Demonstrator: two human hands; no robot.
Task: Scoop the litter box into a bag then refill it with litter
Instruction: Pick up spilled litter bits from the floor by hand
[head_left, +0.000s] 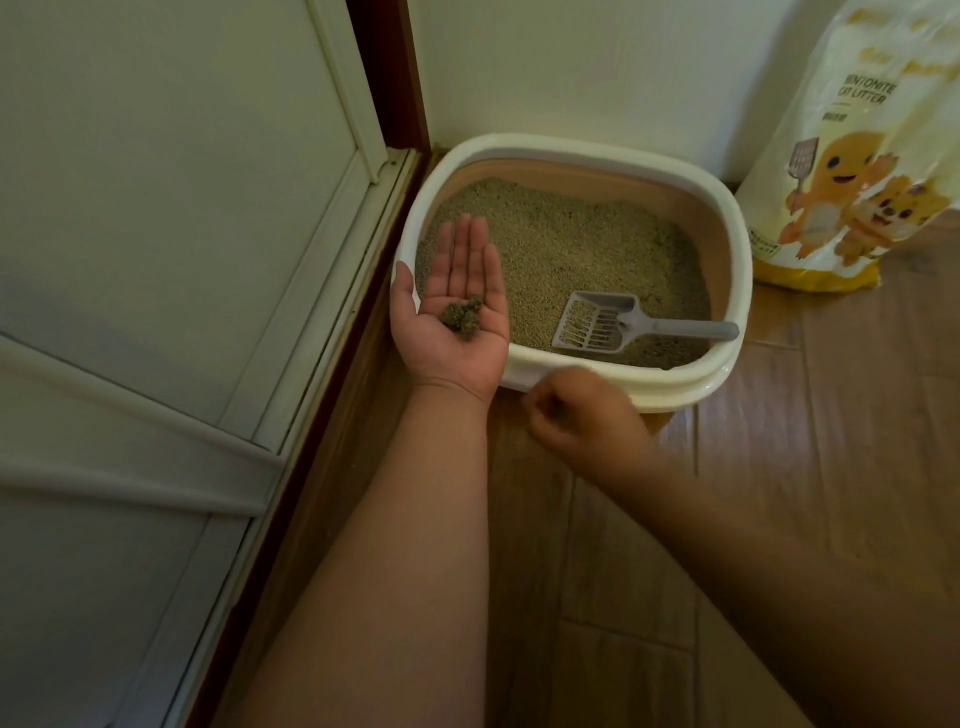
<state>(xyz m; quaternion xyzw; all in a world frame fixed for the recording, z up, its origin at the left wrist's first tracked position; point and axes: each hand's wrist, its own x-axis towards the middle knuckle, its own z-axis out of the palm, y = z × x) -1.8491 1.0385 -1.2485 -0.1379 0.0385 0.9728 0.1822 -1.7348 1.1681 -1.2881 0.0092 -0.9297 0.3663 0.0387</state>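
Litter box (717, 387) sits just beyond both hands, its grey scoop (597, 325) lying in the litter, ungripped. Left hand (457, 312) lies flat, palm up over the near rim, carrying a dark clump (462, 314) loose on the palm. Right hand (582, 415) is blurred with curled fingers; whether it pinches anything I cannot tell. A tilt of the palm could drop the clump back into the litter or onto the wooden floor (753, 493). No waste bag shows; the bentonite litter bag (841, 156) stands beyond the right hand.

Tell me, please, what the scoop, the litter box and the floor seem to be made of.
The grey slotted scoop looks like moulded plastic with a matte finish: one piece, thin even slats. The cream oval litter box also seems plastic, smooth with a slight sheen on its rounded rim. The brown plank floor looks like wood or wood-look laminate: grain and board seams show, and its surface is glossy.
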